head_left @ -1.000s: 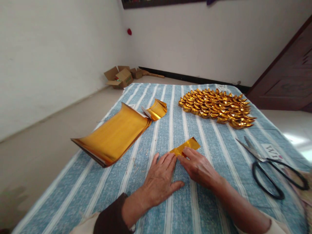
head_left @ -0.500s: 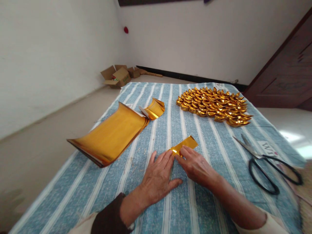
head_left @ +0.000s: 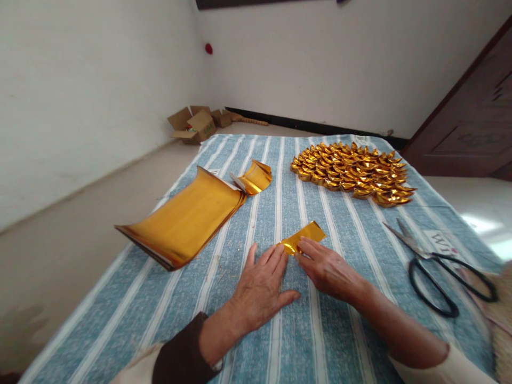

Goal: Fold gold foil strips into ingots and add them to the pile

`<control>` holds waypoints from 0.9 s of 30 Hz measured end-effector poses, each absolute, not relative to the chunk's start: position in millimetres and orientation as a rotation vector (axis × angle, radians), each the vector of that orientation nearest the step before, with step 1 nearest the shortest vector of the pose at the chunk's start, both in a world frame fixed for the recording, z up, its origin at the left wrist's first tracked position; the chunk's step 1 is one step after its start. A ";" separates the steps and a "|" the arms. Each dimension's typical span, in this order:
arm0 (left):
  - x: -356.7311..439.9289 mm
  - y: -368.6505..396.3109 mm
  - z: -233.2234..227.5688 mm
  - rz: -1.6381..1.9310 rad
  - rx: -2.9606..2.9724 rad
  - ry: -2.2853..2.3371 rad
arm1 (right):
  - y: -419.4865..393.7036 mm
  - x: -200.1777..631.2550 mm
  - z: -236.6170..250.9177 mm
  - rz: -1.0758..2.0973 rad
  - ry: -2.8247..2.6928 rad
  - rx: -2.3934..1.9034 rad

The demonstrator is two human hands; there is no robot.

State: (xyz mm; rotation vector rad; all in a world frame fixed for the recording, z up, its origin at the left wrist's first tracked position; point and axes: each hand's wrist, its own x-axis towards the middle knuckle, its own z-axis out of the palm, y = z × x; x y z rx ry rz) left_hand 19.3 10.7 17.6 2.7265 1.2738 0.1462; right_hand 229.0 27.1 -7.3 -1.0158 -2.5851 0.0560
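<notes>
A folded strip of gold foil paper [head_left: 304, 236] lies on the blue striped cloth [head_left: 280, 330]. My left hand [head_left: 261, 285] lies flat on the cloth, fingers spread, its fingertips touching the strip's near end. My right hand [head_left: 326, 268] presses the same end with its fingertips. A curled stack of gold foil sheets [head_left: 186, 218] sits to the left, with a smaller curled gold piece [head_left: 255, 177] behind it. Many folded gold ingot shapes [head_left: 354, 172] are laid out at the far right.
Black-handled scissors [head_left: 440, 272] lie on the cloth at the right. Open cardboard boxes [head_left: 196, 124] stand on the floor in the far corner. A dark wooden door [head_left: 472, 122] is at the right. White walls surround the room.
Both hands stay on the near end of the gold strip, fingers shifting slightly along the fold. The view has moved a little.
</notes>
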 end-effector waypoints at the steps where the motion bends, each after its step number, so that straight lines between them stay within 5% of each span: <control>1: 19.3 10.7 17.6 0.147 2.723 1.274 | 27.1 230.2 -7.5 0.049 -2.583 -1.000; 27: 14.5 15.2 14.3 0.152 2.693 1.265 | 26.8 230.1 -15.8 0.018 -2.465 -0.947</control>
